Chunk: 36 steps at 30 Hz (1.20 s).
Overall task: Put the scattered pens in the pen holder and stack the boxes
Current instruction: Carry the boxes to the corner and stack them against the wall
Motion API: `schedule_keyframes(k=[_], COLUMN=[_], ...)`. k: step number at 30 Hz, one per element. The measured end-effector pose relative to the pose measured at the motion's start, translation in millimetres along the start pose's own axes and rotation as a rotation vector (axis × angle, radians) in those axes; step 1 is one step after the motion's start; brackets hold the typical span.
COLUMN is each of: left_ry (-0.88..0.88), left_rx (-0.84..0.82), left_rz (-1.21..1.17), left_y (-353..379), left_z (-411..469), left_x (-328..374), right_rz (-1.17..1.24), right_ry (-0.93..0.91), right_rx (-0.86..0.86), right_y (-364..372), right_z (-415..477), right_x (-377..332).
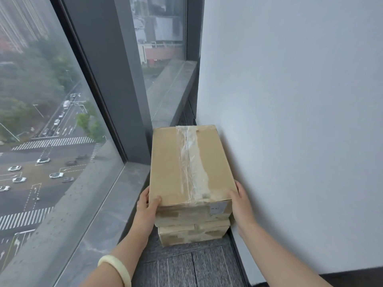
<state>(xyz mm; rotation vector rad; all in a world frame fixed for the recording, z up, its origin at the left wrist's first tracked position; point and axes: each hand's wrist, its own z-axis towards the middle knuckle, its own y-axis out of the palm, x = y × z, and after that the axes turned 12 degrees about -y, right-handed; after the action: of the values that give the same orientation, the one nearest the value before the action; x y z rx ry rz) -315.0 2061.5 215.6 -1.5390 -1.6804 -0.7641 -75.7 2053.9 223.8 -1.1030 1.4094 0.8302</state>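
Note:
A brown cardboard box (186, 162) sealed with clear tape lies on top of a second, similar box (192, 235), forming a stack on the grey carpet in the corner between window and wall. My left hand (147, 204) grips the top box's near left corner, thumb on the lid. On the near right corner my right hand (241, 201) presses against the box's side, next to a small white label (217, 208). No pens or pen holder are in view.
A white wall (290, 121) stands close on the right. A grey stone window sill (99, 214) and large glass pane run along the left, with a dark window post (116, 79) behind the boxes. Grey carpet (186, 266) lies in front.

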Motion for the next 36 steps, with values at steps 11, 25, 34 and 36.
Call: schedule_keyframes(k=[11, 25, 34, 36], left_ry=[-0.211, -0.286, -0.295, -0.294], left_rx=[-0.100, -0.049, -0.034, -0.040], left_rz=[-0.310, -0.383, -0.347, -0.341], left_y=[-0.2, 21.1, 15.4, 13.9], left_z=[7.9, 19.8, 19.8, 20.2], left_x=[-31.9, -64.9, -80.6, -82.3], right_rz=[0.302, 0.272, 0.364, 0.368], right_ry=[0.270, 0.386, 0.378, 0.372], right_rx=[-0.061, -0.034, 0.040, 0.049], right_y=[-3.7, -6.5, -9.8, -8.2], right_z=[0.6, -5.6, -11.0, -12.9], right_x=[32.3, 66.1, 72.0, 70.4])
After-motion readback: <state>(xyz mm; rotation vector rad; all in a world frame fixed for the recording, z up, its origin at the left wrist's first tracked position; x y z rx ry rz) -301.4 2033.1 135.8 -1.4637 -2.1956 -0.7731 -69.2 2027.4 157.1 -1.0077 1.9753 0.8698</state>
